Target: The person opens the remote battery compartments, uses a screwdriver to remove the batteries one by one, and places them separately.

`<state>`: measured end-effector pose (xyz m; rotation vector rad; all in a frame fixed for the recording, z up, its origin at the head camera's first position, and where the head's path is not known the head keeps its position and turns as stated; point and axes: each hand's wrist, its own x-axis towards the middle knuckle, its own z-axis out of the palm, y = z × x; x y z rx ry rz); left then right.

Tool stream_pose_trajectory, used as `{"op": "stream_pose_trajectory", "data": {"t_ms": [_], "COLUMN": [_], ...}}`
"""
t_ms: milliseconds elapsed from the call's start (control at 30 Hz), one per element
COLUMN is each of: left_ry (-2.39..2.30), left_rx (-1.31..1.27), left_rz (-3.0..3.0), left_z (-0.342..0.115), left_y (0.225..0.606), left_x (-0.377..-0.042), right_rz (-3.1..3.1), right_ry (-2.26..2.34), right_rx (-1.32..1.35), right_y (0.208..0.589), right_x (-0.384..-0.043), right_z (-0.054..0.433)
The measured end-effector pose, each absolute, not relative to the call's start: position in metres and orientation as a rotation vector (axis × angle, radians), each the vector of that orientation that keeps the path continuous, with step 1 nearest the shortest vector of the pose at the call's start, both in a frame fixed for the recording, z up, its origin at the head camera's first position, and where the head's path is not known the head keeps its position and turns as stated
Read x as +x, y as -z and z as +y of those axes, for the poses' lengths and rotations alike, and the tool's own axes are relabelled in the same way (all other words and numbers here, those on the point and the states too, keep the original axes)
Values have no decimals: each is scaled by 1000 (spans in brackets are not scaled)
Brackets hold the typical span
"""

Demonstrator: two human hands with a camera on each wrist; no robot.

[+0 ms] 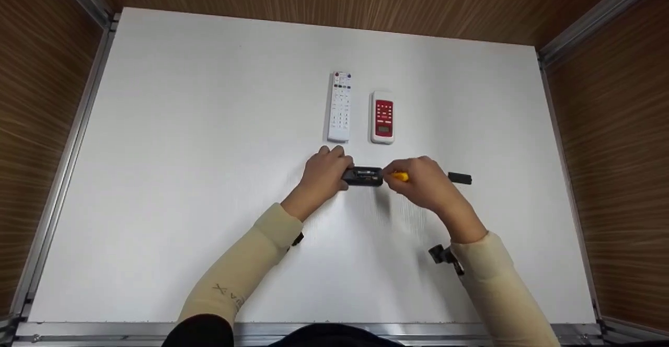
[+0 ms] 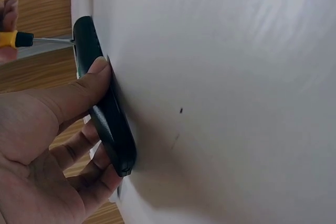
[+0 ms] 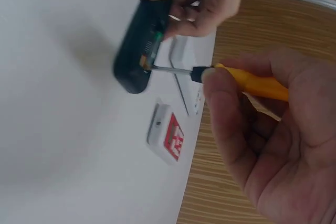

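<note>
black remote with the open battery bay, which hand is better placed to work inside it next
Probably the right hand: it holds the yellow-handled tool, whose metal shaft reaches the battery bay. The left hand grips the black remote by its other end, so seems better suited to steadying.

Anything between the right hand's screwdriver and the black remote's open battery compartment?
Nothing visible. The right hand holds the yellow-handled screwdriver with its tip at the battery compartment; the left hand grips the black remote at its opposite end, out of that path.
</note>
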<state>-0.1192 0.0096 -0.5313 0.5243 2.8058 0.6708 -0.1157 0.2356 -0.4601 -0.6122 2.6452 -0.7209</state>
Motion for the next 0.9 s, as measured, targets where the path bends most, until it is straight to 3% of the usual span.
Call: {"op": "stream_pose_trajectory", "data": {"t_ms": [433,667,900], "left_ry": [-673,-668,-653], "left_rx": [539,527,558], "left_rz": [2809,2818,2816], "left_z": [8,6,7], "left_y": [533,534,533], "left_x": [-118,-119,-118], "right_rz": [2864,2808,2700], "right_ry": [1139,1210,989], "right_rx": [-610,-666,-528], "right_y": [518,506,484], "right_x": [-57,-71,-99], "right_z": [262,248,226]}}
